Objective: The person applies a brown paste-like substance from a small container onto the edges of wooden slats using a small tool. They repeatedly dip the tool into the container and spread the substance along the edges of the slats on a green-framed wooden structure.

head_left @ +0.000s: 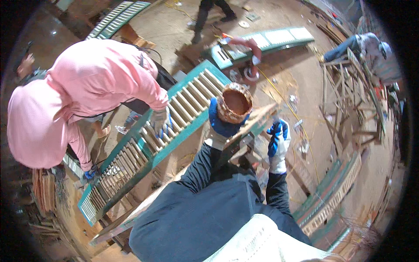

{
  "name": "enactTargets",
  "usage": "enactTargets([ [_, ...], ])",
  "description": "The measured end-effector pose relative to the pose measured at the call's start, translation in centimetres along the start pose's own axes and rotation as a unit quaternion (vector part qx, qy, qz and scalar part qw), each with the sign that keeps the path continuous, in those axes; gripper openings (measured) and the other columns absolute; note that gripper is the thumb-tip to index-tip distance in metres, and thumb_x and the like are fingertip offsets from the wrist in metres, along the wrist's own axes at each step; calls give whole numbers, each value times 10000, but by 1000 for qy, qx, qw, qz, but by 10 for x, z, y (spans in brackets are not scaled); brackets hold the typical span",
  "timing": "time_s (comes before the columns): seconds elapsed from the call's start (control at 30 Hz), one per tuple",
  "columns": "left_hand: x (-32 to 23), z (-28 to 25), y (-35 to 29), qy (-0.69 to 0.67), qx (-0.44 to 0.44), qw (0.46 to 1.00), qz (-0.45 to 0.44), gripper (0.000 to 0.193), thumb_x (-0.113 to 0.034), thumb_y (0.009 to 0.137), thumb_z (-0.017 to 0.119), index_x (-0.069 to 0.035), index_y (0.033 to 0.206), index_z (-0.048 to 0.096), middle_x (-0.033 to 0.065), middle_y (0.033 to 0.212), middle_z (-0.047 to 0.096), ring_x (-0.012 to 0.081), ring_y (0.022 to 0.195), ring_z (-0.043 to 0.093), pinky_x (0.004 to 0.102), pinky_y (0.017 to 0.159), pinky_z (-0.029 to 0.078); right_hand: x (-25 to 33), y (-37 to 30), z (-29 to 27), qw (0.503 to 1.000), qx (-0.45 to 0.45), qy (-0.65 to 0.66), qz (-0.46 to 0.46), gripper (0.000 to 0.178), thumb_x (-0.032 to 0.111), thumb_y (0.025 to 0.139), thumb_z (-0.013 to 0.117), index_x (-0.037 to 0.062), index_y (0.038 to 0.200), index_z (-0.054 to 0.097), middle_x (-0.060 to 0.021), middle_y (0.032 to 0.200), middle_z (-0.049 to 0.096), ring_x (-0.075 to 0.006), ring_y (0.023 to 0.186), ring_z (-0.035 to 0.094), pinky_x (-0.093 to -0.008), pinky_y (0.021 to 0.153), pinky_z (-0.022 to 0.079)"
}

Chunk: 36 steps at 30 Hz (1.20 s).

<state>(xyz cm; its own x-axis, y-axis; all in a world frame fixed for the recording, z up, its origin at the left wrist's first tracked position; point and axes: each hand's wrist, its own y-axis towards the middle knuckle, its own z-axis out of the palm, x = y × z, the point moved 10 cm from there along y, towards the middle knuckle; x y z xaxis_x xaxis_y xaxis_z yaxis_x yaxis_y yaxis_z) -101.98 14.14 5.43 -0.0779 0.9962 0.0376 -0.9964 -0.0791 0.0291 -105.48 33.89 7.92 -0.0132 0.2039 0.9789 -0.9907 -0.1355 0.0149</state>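
A round pot (234, 104) with a thick, crusted brown rim and reddish-brown stuff inside sits in my left hand (220, 124). That hand wears a blue and white work glove and is closed around the pot's side and underside. My right hand (278, 142), gloved the same way, is raised just right of a narrow wooden board (251, 126). Its fingers are curled together, and what they hold, if anything, is too small to make out. Left of my hands lies a long green-framed louvred shutter (150, 159) with pale slats.
A co-worker in a pink hooded top (100, 74) leans over the shutter, both gloved hands on or near it. More curved green shutters lie at the far side (279, 38) and lower right (331, 201). A wooden rack (349, 96) stands right. A yellow cord (283, 98) crosses the littered floor.
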Motion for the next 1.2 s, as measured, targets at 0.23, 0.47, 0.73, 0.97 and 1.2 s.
enactTargets([
  [0.23,-28,23,4,-57,54,996,34,812,-706,877,507,-150,1461,411,139,1439,497,356,1313,485,557,1137,353,33,-11,82,900,55,-279,-331,218,-17,906,485,21,1086,602,-168,1010,603,-334,936,597,-412,845,478],
  [0.47,-64,20,-13,-21,61,993,102,906,-713,856,534,-115,1503,323,214,1478,420,397,1340,440,547,1118,384,25,-16,105,829,97,-387,-391,169,-8,875,559,68,1017,609,-132,887,636,-325,742,635,-401,681,519],
  [0.73,-17,50,-81,-75,74,986,126,904,-738,825,554,-160,1491,357,188,1467,443,406,1331,443,566,1120,379,27,-15,109,809,121,-435,-375,118,3,896,542,50,987,602,-140,894,626,-328,783,639,-404,691,511],
  [0.97,58,50,-203,132,-65,955,260,668,-611,855,598,-231,1393,488,69,1406,541,316,1286,505,543,1072,417,23,-11,113,780,84,-448,-428,76,139,956,558,84,948,609,-115,827,609,-303,729,628,-417,645,499],
  [1.2,150,13,-333,-204,9,890,408,737,-694,878,455,-185,1410,487,198,1447,469,441,1327,434,623,1064,396,-4,-5,119,723,74,-516,-453,172,257,931,570,92,979,586,-108,904,618,-288,726,653,-417,613,533],
])
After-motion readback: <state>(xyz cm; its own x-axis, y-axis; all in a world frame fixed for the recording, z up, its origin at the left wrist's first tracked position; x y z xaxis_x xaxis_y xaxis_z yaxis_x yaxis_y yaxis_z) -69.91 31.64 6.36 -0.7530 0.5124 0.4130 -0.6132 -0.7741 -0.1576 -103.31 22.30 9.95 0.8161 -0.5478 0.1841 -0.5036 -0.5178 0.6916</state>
